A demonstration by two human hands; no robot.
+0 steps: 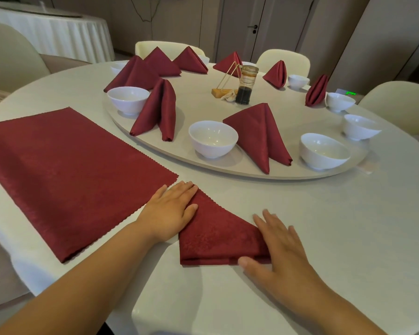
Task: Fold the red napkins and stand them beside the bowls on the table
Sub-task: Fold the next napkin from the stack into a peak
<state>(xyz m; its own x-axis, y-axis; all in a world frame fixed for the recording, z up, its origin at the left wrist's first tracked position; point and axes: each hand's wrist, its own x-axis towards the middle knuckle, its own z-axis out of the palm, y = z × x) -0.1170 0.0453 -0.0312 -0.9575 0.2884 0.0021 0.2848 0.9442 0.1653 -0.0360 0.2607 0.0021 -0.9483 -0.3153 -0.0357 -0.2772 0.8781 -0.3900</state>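
Red folded napkin: lies flat as a triangle on the near part of the counter, one corner pointing away and a folded edge nearest the person, with both hands on it.
Left hand: spread flat, fingers straight and close together, pressing the far corner of the folded napkin; the heel rests on the counter just beside the cloth.
Right hand: flat with fingers fanned apart, covering the near right corner of the folded napkin, thumb along its near edge; slightly blurred.
Flat napkin: red cloth with zigzag edges, spread open on the left of the counter, one corner just beside the left fingertips; one sheet or several, I cannot tell.
Turntable: pale round disc in the middle of the counter, carrying bowls and upright napkins.
Near bowl: white, upright, empty, at the turntable's near edge, with a standing napkin just to its right; whether they touch I cannot tell.
Left bowl: white, with a tall napkin upright close on its right.
Right bowl: white, empty, right of the standing napkin and apart from it.
Far napkins: red, folded to peaks, standing round the far rim with small white bowls among them.
Bottle: glass, dark liquid in its lower part, near the turntable's middle, beside a wooden block with a gold wire frame.
Chairs: cream, round the far side.
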